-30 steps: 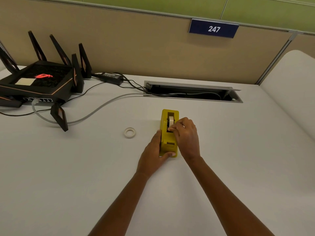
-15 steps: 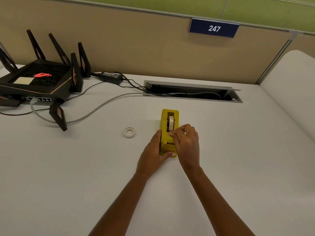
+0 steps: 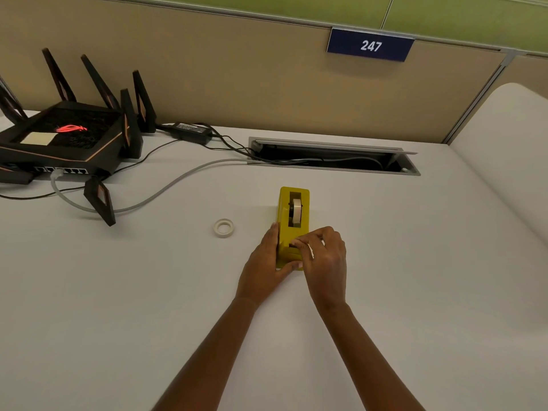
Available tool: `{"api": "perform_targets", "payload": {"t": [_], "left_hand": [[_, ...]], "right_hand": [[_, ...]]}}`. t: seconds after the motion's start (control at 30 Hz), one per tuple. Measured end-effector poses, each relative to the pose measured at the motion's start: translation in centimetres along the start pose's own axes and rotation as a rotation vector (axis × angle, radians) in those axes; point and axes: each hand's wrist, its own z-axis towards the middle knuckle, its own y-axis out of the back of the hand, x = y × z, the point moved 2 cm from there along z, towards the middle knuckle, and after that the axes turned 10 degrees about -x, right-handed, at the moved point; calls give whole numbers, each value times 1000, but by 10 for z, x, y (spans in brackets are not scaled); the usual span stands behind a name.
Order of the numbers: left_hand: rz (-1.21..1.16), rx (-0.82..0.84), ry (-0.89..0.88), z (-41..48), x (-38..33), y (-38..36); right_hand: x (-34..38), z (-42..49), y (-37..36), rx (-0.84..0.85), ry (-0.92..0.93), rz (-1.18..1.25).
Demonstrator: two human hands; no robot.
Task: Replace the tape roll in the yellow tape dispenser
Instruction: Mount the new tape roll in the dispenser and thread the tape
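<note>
The yellow tape dispenser (image 3: 292,209) stands lengthwise on the white desk, with a white tape roll (image 3: 296,211) seated upright in its slot. My left hand (image 3: 268,262) grips the dispenser's near left side, thumb across its near end. My right hand (image 3: 324,262) has fingertips pinched together over the dispenser's near cutter end; whether a tape end is between them cannot be told. A second small, thin tape ring (image 3: 223,227) lies flat on the desk to the left of the dispenser.
A black router with antennas (image 3: 68,137) sits at the back left, with a grey cable (image 3: 166,188) and black cables trailing to an open cable hatch (image 3: 332,158) behind the dispenser. A beige partition with a "247" sign (image 3: 370,45) bounds the desk's far edge.
My right hand has slid from over the tape roll toward me, down to the cutter end, uncovering the roll. My left hand and the dispenser have stayed in place.
</note>
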Motion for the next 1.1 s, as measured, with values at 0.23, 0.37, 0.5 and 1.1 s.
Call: {"api": "perform_targets", "payload": {"t": [0.23,0.37,0.5,1.1], "left_hand": [[13,10,3,0,0,0],[23,11,-3,0,0,0],[22,15,-6,0,0,0],[14,-11,-14,0,1,-1]], "right_hand": [[3,-7,5,-25,38,-23],[5,-11,7,-41,63,-37],[5,-15,7,-36,79,-60],[-14,-20,-5,-101,261,-88]]}}
